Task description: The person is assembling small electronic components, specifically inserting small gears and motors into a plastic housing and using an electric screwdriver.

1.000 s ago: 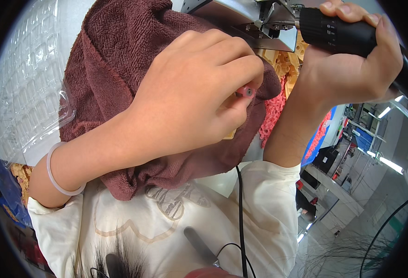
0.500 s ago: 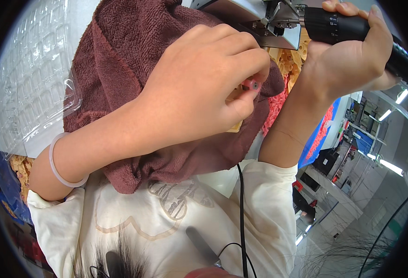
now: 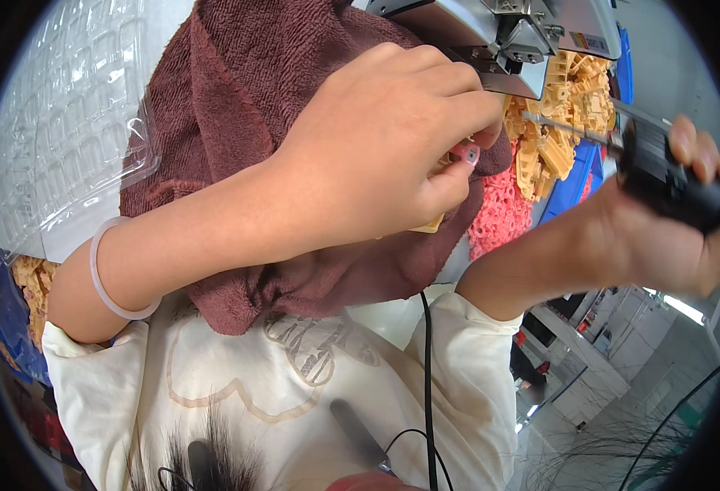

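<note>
My left hand [image 3: 401, 135] rests on a dark brown towel [image 3: 237, 90], its fingers closed on a small pink plastic part [image 3: 467, 154] with a round dark end. Under that hand, the edge of a yellow plastic piece [image 3: 433, 223] peeks out; most of it is hidden. At the right, my right hand [image 3: 646, 229] is wrapped round a black electric screwdriver [image 3: 669, 176]. Its thin metal bit points left, toward the metal machine with a small bracket [image 3: 519, 41], and touches nothing I can make out.
Yellow plastic parts [image 3: 552, 147] and pink ring-like parts [image 3: 499, 213] are heaped beyond the towel, near a blue bin [image 3: 573, 184]. A clear blister tray [image 3: 65, 123] lies at the left. One black cable [image 3: 428, 368] hangs down in front of my shirt.
My right hand has swung the screwdriver down and to the right, away from the metal machine. The left hand keeps its hold on the pink part and has barely shifted.
</note>
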Tool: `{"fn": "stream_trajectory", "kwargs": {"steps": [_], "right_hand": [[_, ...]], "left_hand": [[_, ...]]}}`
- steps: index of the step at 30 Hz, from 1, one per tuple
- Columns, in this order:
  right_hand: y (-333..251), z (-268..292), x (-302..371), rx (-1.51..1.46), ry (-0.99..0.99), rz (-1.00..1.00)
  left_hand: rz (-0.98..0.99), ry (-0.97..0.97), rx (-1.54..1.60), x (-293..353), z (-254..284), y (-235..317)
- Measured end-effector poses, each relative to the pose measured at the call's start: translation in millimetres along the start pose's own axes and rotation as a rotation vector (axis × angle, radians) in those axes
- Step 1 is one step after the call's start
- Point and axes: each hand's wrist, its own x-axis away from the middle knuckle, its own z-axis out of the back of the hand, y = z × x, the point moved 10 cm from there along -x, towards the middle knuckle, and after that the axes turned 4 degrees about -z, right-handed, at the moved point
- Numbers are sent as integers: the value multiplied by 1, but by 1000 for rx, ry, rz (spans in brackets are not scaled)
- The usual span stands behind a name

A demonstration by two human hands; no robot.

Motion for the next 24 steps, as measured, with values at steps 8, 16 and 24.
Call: {"fn": "stream_trajectory", "kwargs": {"steps": [8, 16, 24], "right_hand": [[8, -15, 25, -28, -126, -174], [9, -7, 34, 121, 12, -12], [12, -6, 39, 116, 63, 3]], "left_hand": [[5, -12, -10, -7, -4, -1], [-7, -9, 9, -8, -5, -1], [-15, 8, 28, -9, -5, -2]]}}
